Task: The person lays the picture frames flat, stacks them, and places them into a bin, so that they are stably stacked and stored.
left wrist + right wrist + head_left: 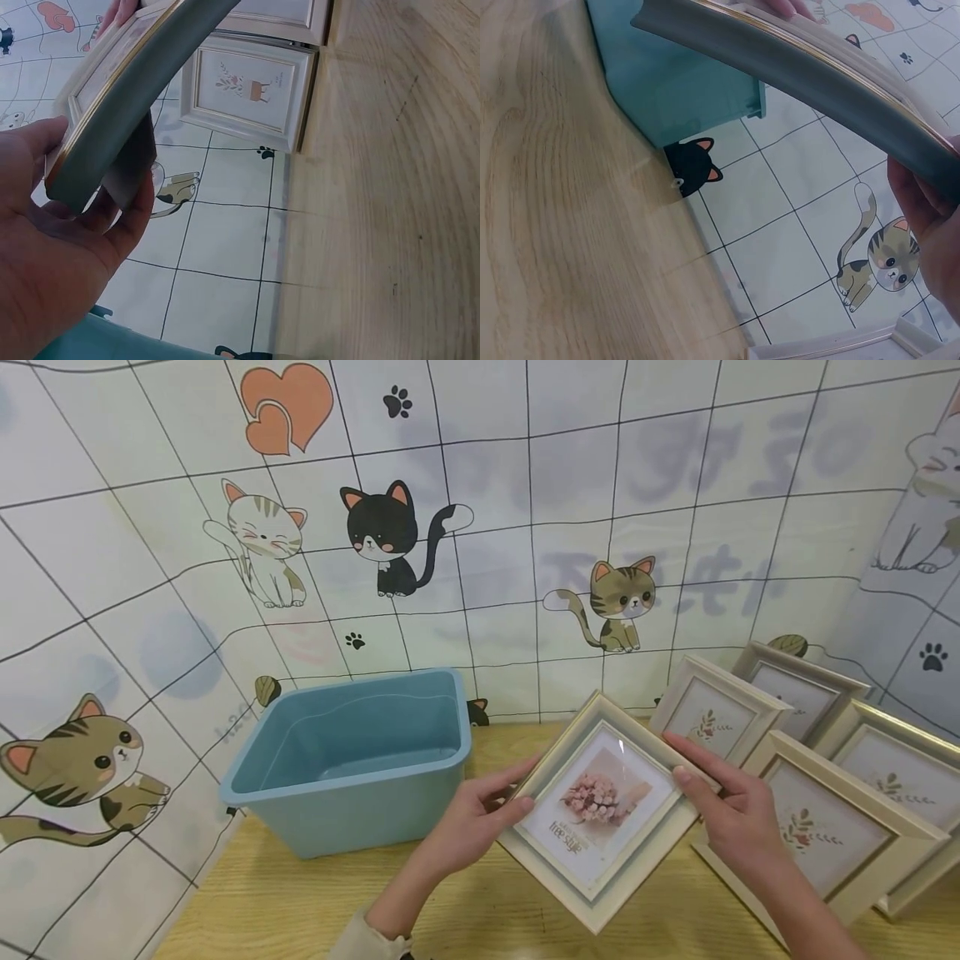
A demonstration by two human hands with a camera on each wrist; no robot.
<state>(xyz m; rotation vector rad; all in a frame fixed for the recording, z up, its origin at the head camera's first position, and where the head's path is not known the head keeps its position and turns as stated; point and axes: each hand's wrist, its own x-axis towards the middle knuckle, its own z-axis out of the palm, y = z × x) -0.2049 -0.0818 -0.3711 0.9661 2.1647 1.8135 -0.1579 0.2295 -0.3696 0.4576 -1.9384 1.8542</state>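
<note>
A cream picture frame point(596, 814) with a pink flower print is held tilted above the table between both hands. The left hand point(480, 822) grips its left corner, thumb on the front; in the left wrist view the left hand's point(67, 232) fingers lie behind the frame point(139, 97), near a dark flap at its back. On the right corner is the right hand point(738, 814), thumb on the front face and fingers at the edge. The right wrist view shows the frame's grey-green side point(802, 82) and part of the right hand point(934, 232).
A blue bin point(367, 810) stands on the wooden table point(300, 902), left of the hands. Several framed prints stand at the right, among them a large cream one point(911, 831) and a smaller white one point(686, 702). Behind is a wall covering point(487, 568) with cat drawings.
</note>
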